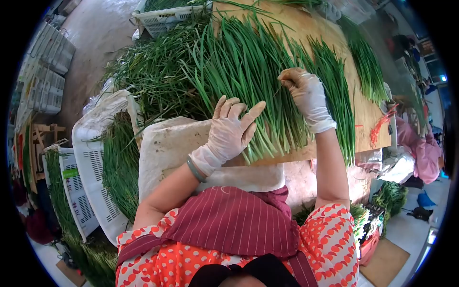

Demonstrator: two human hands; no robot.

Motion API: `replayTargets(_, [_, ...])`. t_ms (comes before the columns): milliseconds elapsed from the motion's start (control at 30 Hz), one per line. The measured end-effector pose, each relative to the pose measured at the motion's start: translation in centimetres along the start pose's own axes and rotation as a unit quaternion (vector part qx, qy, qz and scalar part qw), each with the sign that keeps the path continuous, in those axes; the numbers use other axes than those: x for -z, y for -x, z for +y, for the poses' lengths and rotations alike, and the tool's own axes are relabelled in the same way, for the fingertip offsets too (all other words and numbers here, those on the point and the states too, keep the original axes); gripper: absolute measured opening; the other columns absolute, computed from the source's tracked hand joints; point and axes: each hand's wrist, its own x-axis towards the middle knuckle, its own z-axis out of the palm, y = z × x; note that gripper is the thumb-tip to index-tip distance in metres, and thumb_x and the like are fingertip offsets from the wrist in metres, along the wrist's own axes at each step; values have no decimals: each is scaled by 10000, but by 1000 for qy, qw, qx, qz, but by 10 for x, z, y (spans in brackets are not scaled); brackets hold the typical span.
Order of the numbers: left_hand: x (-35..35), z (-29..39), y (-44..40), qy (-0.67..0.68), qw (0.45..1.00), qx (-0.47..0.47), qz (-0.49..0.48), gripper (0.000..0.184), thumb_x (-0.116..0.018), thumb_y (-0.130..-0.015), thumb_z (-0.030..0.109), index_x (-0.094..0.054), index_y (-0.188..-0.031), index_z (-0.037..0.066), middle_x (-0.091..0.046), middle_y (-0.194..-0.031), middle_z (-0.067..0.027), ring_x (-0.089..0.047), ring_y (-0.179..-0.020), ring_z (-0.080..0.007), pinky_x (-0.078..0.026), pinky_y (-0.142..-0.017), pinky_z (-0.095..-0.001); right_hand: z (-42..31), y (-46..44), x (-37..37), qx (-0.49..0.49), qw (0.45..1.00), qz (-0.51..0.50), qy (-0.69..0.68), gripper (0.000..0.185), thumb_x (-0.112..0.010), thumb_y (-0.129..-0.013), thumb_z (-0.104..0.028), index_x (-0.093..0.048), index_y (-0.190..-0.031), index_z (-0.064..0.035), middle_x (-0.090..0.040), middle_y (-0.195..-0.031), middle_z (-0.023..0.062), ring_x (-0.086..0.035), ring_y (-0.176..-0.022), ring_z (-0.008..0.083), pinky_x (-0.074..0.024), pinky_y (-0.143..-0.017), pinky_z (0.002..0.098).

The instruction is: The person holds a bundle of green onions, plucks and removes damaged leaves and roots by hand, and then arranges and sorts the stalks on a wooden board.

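Note:
A wide layer of garlic chives [248,71] lies on the wooden table, pale cut ends toward me. My left hand [230,126], in a whitish glove, is at the left edge of this layer with its fingers spread and nothing held in them. Over the right part of the layer is my right hand [306,95], gloved too, its fingers curled into a pinch. What the pinch holds, if anything, is too small to make out. A narrower bunch of chives [332,86] lies just right of that hand. Loose, tangled chives [162,71] are heaped to the left.
White crates of greens stand at the left, the nearest crate [93,167] beside a pale cloth [167,148]. Another crate [167,20] is at the back. Red ties [382,126] hang at the right edge of the wooden table [363,112], near another bunch [368,67].

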Motion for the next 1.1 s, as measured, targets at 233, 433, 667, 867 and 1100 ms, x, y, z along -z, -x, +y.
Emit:
replayTargets(233, [-2,-3,2,-6,1000,-22,2,257,-583,-742,189,-615,-979,95,-475,-1150,-117,-409,-1105,-336,-297,-995,-514,-33,4,54,-79,979,50,-180,124,-655,-756,-23,-676,-878,-15,-679,-831,83,-631,-723,124,-493,-639,226])
replayTargets(433, [-8,-4,1,23,999,-23,-20,222,-572,-769,214,-621,-943,84,-489,-1168,-121,-419,-1131,-343,-318,-991,-483,-72,-30,108,-63,970,110,-209,113,-609,-799,5,-679,-887,0,-671,-821,34,-597,-741,82,-465,-638,190])
replayTargets(667, [-3,-3,1,17,999,-12,-50,253,-580,-771,220,-611,-990,97,-472,-1244,-94,-410,-1166,-304,-299,-1002,-469,-111,-127,49,-27,966,-249,-56,173,-626,-809,-115,-676,-945,-20,-673,-845,53,-585,-738,83,-469,-677,247])
replayTargets(867, [-8,-7,2,47,998,-7,-43,241,-596,-755,221,-594,-966,103,-465,-1236,-91,-415,-1153,-302,-303,-990,-479,-104,-183,-75,-8,969,-220,113,166,-646,-770,-125,-690,-930,-116,-664,-936,99,-633,-845,236,-488,-787,310])
replayTargets(1100, [-10,-9,3,50,997,-9,-62,241,-572,-777,283,-604,-944,112,-458,-1234,-115,-400,-1175,-312,-273,-996,-508,-84,-168,-130,111,926,-261,248,130,-616,-740,-161,-707,-833,-151,-653,-938,97,-632,-837,271,-500,-758,353])
